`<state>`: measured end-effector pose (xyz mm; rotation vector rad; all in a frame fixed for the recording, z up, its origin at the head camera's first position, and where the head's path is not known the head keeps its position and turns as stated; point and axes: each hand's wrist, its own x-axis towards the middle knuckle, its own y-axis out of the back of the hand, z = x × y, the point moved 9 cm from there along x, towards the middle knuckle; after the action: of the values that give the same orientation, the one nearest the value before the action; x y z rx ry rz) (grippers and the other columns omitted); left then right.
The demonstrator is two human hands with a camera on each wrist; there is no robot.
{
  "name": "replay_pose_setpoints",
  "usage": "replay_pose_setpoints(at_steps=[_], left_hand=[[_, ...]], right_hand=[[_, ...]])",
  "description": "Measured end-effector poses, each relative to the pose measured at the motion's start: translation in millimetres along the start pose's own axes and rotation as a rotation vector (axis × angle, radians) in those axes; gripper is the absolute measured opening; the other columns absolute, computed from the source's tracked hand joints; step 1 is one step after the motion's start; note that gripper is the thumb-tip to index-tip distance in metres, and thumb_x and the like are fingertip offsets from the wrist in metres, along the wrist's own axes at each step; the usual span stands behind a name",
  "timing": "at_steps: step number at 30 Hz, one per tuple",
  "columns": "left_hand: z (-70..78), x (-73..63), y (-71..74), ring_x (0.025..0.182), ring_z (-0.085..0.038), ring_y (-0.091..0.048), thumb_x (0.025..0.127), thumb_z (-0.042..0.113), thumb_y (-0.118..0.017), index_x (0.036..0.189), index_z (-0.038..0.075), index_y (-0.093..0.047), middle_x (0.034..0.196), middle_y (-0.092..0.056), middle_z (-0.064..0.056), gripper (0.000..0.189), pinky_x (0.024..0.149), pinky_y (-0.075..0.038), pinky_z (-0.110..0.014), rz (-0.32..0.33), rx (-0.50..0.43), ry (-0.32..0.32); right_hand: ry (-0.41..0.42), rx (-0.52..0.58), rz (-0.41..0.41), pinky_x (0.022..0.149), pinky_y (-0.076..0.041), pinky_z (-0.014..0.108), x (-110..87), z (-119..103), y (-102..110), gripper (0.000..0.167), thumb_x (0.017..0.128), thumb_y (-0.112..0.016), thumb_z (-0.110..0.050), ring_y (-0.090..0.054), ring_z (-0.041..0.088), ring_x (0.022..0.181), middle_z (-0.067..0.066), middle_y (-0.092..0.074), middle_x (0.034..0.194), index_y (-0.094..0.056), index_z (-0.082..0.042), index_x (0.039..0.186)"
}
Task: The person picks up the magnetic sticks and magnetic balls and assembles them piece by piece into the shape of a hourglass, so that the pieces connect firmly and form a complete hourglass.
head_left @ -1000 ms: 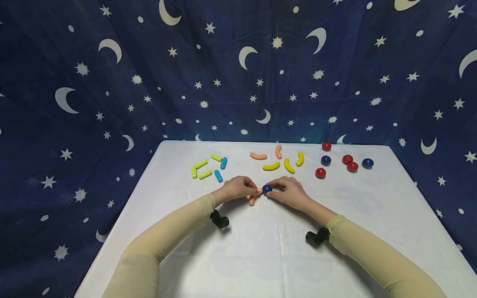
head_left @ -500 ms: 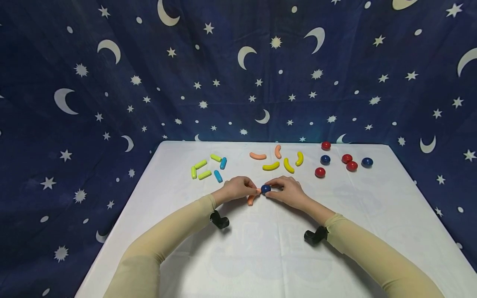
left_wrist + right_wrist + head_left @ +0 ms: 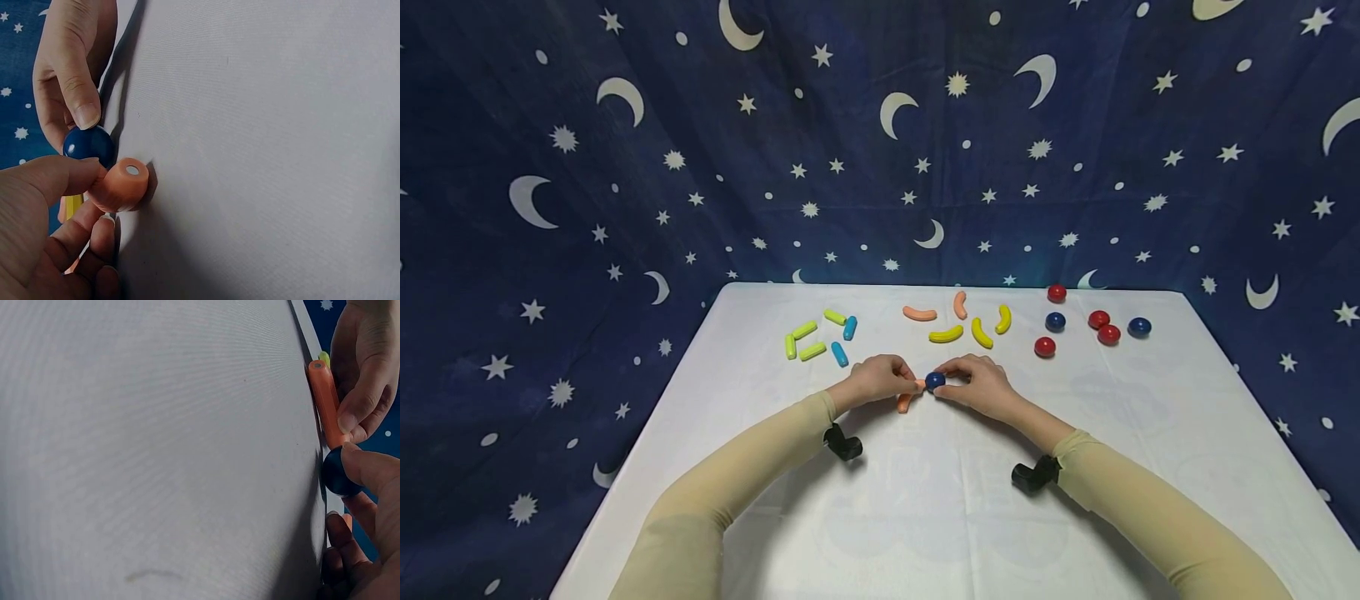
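Right at the grip, a blue ball (image 3: 934, 381) is pinched between the thumb and fingers of the right hand (image 3: 979, 387). Against it, from the left, an orange stick (image 3: 903, 404) is held by the thumb and fingertips of the left hand (image 3: 883, 379); its middle is partly covered by those fingers, so its full shape cannot be told. Ball and stick are pressed end to side, touching, it appears, and in the left wrist view a small pale disc (image 3: 132, 170) is shown set into the stick's near end.

Just beyond the grip, three yellow sticks (image 3: 946, 334), all curved, are laid out, with two more orange sticks (image 3: 920, 314) placed behind them. Over to the left of the grip, four lime sticks (image 3: 812, 352) are scattered, and near them two light-blue sticks (image 3: 839, 354) are seen. Out to the right and farther back, four red balls (image 3: 1045, 347) are spread around two dark-blue balls (image 3: 1139, 327), one red pair set side by side.

Nearer than the grip, a black device (image 3: 842, 443) is worn at the left wrist and another (image 3: 1036, 475) at the right, below pale sleeves (image 3: 745, 458). Everything is carried by a white-covered table (image 3: 917, 517), backed by a dark-blue curtain (image 3: 850, 125) printed with moons and stars.
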<state>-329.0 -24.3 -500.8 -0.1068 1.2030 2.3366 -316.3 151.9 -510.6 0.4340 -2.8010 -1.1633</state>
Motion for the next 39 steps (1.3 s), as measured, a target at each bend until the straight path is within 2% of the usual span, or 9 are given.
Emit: replay_pose_setpoints(at_steps=[11, 16, 19, 22, 25, 28, 34, 39], left_hand=[[-1.3, -0.7, 0.3, 0.082, -0.014, -0.059, 0.092, 0.049, -0.073, 0.093, 0.023, -0.072, 0.084, -0.067, 0.008, 0.026, 0.095, -0.036, -0.049, 0.007, 0.002, -0.005], [-2.5, -0.5, -1.1, 0.08, -0.014, -0.058, 0.092, 0.05, -0.072, 0.092, 0.024, -0.072, 0.082, -0.067, 0.008, 0.027, 0.093, -0.036, -0.048, 0.017, 0.012, -0.009], [-2.0, -1.3, -1.1, 0.079, -0.013, -0.058, 0.092, 0.052, -0.072, 0.091, 0.024, -0.072, 0.081, -0.066, 0.008, 0.027, 0.092, -0.037, -0.047, 0.023, 0.017, -0.005], [-1.3, -2.3, -0.4, 0.079, -0.014, -0.058, 0.092, 0.052, -0.072, 0.089, 0.024, -0.071, 0.08, -0.066, 0.008, 0.027, 0.093, -0.037, -0.048, 0.028, 0.014, -0.006], [-1.0, -3.2, 0.4, 0.08, -0.014, -0.058, 0.092, 0.051, -0.073, 0.089, 0.024, -0.071, 0.079, -0.066, 0.008, 0.027, 0.094, -0.037, -0.049, 0.029, 0.008, -0.009], [-1.2, -4.9, 1.4, 0.081, -0.014, -0.058, 0.092, 0.05, -0.073, 0.09, 0.024, -0.072, 0.081, -0.067, 0.008, 0.026, 0.094, -0.037, -0.047, 0.028, 0.0, -0.015], [-5.5, -6.3, 3.4, 0.082, -0.015, -0.058, 0.092, 0.049, -0.074, 0.091, 0.023, -0.073, 0.086, -0.066, 0.007, 0.025, 0.08, -0.042, -0.037, 0.033, -0.026, -0.013], [-7.4, -5.8, 3.7, 0.083, -0.015, -0.058, 0.092, 0.048, -0.074, 0.092, 0.023, -0.073, 0.087, -0.067, 0.006, 0.026, 0.077, -0.043, -0.034, 0.031, -0.036, -0.016]], right_hand=[[0.009, 0.009, 0.007, 0.098, -0.032, 0.05, -0.3, -2, -1, 0.039, 0.086, -0.082, -0.045, -0.05, 0.024, 0.11, -0.003, -0.068, 0.115, -0.075, -0.027, 0.119], [0.009, 0.032, -0.014, 0.102, -0.032, 0.053, -1.2, 0, 1, 0.043, 0.087, -0.081, -0.044, -0.051, 0.025, 0.115, -0.002, -0.068, 0.118, -0.073, -0.024, 0.124], [0.024, 0.079, -0.036, 0.104, -0.037, 0.051, -0.8, 2, 3, 0.046, 0.089, -0.08, -0.04, -0.056, 0.025, 0.116, 0.0, -0.069, 0.119, -0.071, -0.019, 0.128], [0.039, 0.142, -0.039, 0.101, -0.046, 0.047, 0.6, 3, 8, 0.046, 0.091, -0.079, -0.034, -0.061, 0.024, 0.112, 0.003, -0.07, 0.118, -0.069, -0.012, 0.13], [0.046, 0.172, -0.012, 0.099, -0.05, 0.047, 1.2, 5, 17, 0.044, 0.092, -0.078, -0.027, -0.064, 0.026, 0.11, 0.007, -0.07, 0.118, -0.068, -0.007, 0.131], [0.016, 0.155, 0.041, 0.098, -0.051, 0.048, 2.8, 12, 30, 0.043, 0.093, -0.077, -0.026, -0.064, 0.027, 0.11, 0.009, -0.069, 0.118, -0.068, -0.008, 0.13], [-0.05, 0.095, 0.137, 0.1, -0.047, 0.053, 4.9, 26, 59, 0.042, 0.095, -0.075, -0.028, -0.059, 0.034, 0.117, 0.012, -0.066, 0.126, -0.068, -0.009, 0.132], [-0.126, 0.046, 0.218, 0.101, -0.042, 0.056, 8.2, 39, 79, 0.044, 0.095, -0.074, -0.033, -0.048, 0.036, 0.124, 0.011, -0.064, 0.131, -0.067, -0.012, 0.132]])
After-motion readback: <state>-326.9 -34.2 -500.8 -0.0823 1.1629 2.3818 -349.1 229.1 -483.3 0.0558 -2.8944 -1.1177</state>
